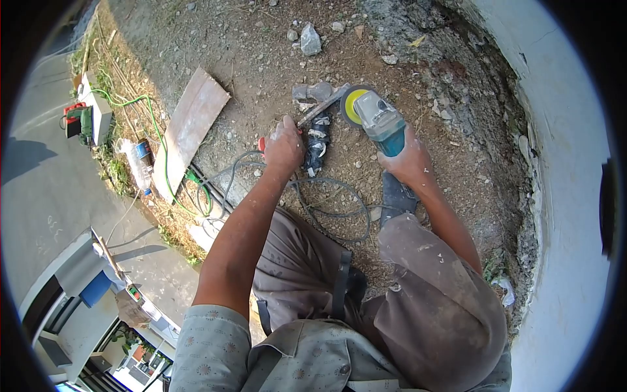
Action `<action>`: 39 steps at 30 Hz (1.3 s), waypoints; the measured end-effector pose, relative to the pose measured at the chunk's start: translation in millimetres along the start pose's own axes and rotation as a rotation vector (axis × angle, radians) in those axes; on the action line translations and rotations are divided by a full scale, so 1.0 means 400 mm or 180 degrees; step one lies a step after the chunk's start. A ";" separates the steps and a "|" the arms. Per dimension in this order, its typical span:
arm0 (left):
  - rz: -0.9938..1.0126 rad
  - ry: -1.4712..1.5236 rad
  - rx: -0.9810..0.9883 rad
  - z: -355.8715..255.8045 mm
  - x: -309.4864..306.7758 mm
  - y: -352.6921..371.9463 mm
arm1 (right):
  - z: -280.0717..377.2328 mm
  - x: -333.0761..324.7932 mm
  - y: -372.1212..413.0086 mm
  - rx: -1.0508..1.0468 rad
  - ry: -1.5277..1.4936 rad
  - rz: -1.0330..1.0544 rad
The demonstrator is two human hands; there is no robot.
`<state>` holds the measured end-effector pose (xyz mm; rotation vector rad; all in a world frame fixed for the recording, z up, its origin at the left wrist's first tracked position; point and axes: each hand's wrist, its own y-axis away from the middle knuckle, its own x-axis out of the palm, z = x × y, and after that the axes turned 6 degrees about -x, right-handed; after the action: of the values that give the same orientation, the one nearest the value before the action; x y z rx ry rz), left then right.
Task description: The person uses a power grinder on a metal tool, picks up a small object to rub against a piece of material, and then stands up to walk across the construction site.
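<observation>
While the grinder [377,119] sets its yellow disc [353,106] against a metal bar [321,106] lying on the dirt ground [261,59], the right hand [408,160] is clamped round its body and the left hand [284,145] grips the bar near its red handle [262,143]. Likely risks: the disc kicks toward the nearby fingers, or snags the looped cable [339,202].

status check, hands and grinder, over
Left hand shut on red-handled tool. Right hand shut on angle grinder, disc at the tool's metal end. Cable looped by the feet.
</observation>
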<state>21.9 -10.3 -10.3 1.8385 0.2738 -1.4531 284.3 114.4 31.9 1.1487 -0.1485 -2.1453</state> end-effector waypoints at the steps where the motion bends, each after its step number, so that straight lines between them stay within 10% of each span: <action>1: -0.0063 0.0049 0.0052 0.005 0.005 -0.002 | 0.000 -0.002 0.001 0.0040 0.0048 0.0030; 39: 0.0201 -0.0015 0.0007 -0.004 -0.017 -0.004 | 0.026 -0.005 0.008 0.0166 0.0059 0.0129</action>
<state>19.7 -6.2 -4.7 1.8289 0.2101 -1.4150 278.9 111.2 40.9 1.1850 -0.2190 -2.1059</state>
